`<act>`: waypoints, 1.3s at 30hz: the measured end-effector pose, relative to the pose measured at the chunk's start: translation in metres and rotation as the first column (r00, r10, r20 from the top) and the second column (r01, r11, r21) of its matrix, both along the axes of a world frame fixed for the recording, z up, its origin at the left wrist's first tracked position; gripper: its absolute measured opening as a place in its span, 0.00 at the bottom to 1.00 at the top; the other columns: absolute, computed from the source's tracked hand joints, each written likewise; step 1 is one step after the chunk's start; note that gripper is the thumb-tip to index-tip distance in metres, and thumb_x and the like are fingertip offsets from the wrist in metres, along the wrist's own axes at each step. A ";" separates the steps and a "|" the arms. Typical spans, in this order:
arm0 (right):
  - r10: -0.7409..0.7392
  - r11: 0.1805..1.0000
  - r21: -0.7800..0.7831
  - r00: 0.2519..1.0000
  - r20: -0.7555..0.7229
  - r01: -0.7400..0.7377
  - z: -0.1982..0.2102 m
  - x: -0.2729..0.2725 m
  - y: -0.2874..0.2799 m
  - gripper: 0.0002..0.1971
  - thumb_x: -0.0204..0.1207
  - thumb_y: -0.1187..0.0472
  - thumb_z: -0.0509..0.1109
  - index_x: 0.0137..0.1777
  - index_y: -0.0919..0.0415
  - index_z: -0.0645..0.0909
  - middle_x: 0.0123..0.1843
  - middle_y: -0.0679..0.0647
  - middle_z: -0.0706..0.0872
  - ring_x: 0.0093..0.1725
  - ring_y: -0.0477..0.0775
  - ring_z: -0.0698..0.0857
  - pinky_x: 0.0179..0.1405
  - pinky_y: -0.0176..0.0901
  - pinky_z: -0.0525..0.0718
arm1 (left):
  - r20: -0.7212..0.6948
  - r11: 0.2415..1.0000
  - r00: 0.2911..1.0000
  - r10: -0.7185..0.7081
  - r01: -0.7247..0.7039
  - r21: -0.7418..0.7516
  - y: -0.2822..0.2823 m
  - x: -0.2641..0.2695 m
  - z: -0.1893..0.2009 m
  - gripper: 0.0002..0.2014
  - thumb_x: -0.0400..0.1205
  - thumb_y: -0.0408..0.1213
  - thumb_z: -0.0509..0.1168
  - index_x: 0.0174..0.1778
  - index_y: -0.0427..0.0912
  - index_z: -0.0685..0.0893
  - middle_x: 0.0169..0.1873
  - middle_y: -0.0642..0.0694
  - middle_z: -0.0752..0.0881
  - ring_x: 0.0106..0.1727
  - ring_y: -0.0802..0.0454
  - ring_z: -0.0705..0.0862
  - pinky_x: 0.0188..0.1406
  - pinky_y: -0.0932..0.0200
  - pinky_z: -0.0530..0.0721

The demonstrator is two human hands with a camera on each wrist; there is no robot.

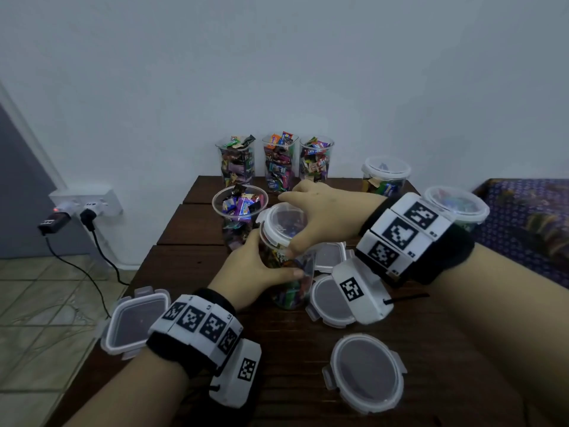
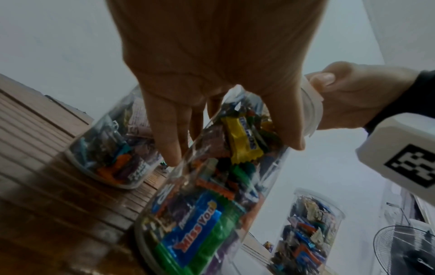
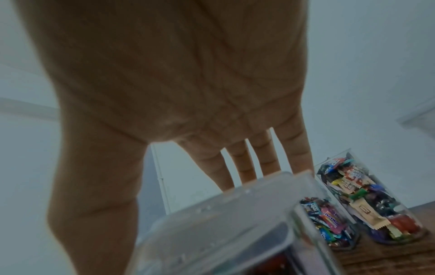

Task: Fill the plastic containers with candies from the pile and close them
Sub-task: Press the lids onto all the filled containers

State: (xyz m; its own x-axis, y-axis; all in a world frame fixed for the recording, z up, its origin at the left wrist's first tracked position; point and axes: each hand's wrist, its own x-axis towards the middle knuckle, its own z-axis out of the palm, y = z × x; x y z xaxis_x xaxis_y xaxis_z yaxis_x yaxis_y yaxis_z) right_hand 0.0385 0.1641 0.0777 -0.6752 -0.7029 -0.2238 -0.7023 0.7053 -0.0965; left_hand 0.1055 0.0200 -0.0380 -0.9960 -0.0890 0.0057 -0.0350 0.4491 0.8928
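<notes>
In the head view my left hand (image 1: 258, 266) grips the side of a clear plastic container (image 1: 289, 291) packed with wrapped candies, tilted a little on the dark wooden table (image 1: 191, 223). A white-rimmed lid (image 1: 281, 223) sits on its mouth. My right hand (image 1: 317, 204) spans the lid from above, thumb on the near rim and fingers over the far rim. The left wrist view shows my left fingers (image 2: 169, 141) wrapped on the container (image 2: 212, 195) and the right thumb pressing the lid (image 2: 313, 108). In the right wrist view the lid (image 3: 223, 223) lies under my palm.
Three open filled containers (image 1: 280, 163) line the wall, and another open one (image 1: 240, 208) stands in front of them. Two lidded containers (image 1: 385, 175) are at the back right. Loose lids lie near: a square one (image 1: 135, 322) and round ones (image 1: 366, 372). A patterned bed (image 1: 529, 217) adjoins the right side.
</notes>
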 end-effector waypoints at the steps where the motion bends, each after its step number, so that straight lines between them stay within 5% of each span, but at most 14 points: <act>1: 0.004 1.000 0.001 1.000 -0.002 -0.004 0.000 0.001 0.001 0.48 0.66 0.39 0.74 0.81 0.56 0.57 0.75 0.57 0.62 0.75 0.59 0.63 0.72 0.57 0.70 | 0.002 1.000 1.000 -0.011 0.011 -0.002 0.000 0.000 -0.001 0.44 0.60 0.58 0.80 0.69 0.64 0.66 0.64 0.61 0.79 0.66 0.59 0.77 0.65 0.54 0.76; 6: 0.026 0.999 0.022 1.000 -0.006 -0.026 0.004 0.007 0.007 0.47 0.65 0.38 0.75 0.80 0.56 0.60 0.76 0.56 0.64 0.74 0.57 0.66 0.73 0.55 0.69 | -0.011 0.999 0.999 -0.044 0.044 0.025 0.004 0.002 -0.004 0.50 0.55 0.62 0.78 0.74 0.61 0.67 0.65 0.64 0.79 0.66 0.62 0.77 0.69 0.50 0.76; 18: 0.074 0.993 0.099 0.996 -0.053 -0.069 0.005 0.020 0.006 0.43 0.67 0.37 0.73 0.78 0.58 0.64 0.72 0.55 0.74 0.68 0.57 0.74 0.68 0.52 0.74 | -0.017 0.998 0.998 -0.061 0.061 0.020 0.007 0.004 -0.007 0.48 0.54 0.62 0.78 0.72 0.58 0.70 0.62 0.64 0.82 0.64 0.65 0.79 0.67 0.53 0.78; 24: 0.021 1.000 0.010 0.997 -0.077 -0.020 0.000 0.021 0.005 0.38 0.65 0.39 0.75 0.70 0.59 0.71 0.57 0.55 0.79 0.51 0.54 0.77 0.53 0.47 0.79 | -0.024 0.998 0.998 -0.055 0.055 0.008 0.007 0.003 -0.008 0.48 0.53 0.62 0.78 0.71 0.58 0.71 0.61 0.63 0.82 0.63 0.65 0.79 0.66 0.53 0.78; 29: 0.012 1.000 0.008 0.983 -0.181 -0.011 -0.003 0.019 0.006 0.38 0.64 0.31 0.70 0.66 0.58 0.74 0.53 0.55 0.82 0.52 0.58 0.81 0.51 0.49 0.79 | 0.014 0.990 0.992 -0.126 0.125 0.072 0.001 0.003 -0.002 0.43 0.53 0.57 0.82 0.64 0.67 0.72 0.61 0.63 0.83 0.64 0.65 0.79 0.68 0.55 0.77; 34: -0.066 0.997 0.015 0.987 -0.145 0.069 0.006 0.003 0.021 0.30 0.72 0.29 0.58 0.50 0.57 0.83 0.47 0.55 0.86 0.51 0.57 0.83 0.46 0.46 0.77 | 0.083 0.974 0.981 -0.175 0.160 0.158 -0.021 0.005 -0.001 0.39 0.54 0.56 0.81 0.63 0.63 0.78 0.63 0.56 0.84 0.66 0.58 0.81 0.70 0.49 0.78; 36: -0.095 0.996 0.000 0.995 -0.036 0.095 0.012 -0.003 0.031 0.25 0.72 0.35 0.65 0.60 0.51 0.82 0.58 0.52 0.86 0.58 0.54 0.82 0.60 0.50 0.79 | 0.098 0.967 0.979 -0.177 0.154 0.204 -0.023 0.008 -0.001 0.38 0.54 0.52 0.79 0.62 0.64 0.76 0.64 0.55 0.82 0.66 0.57 0.81 0.67 0.54 0.79; 39: -0.062 0.998 0.036 0.987 0.150 0.057 0.017 0.000 0.036 0.46 0.67 0.48 0.77 0.82 0.47 0.55 0.80 0.46 0.66 0.77 0.49 0.66 0.74 0.42 0.64 | 0.105 0.962 0.969 -0.224 0.202 0.183 -0.016 0.009 0.001 0.40 0.57 0.49 0.81 0.63 0.69 0.71 0.66 0.62 0.78 0.67 0.66 0.77 0.67 0.60 0.76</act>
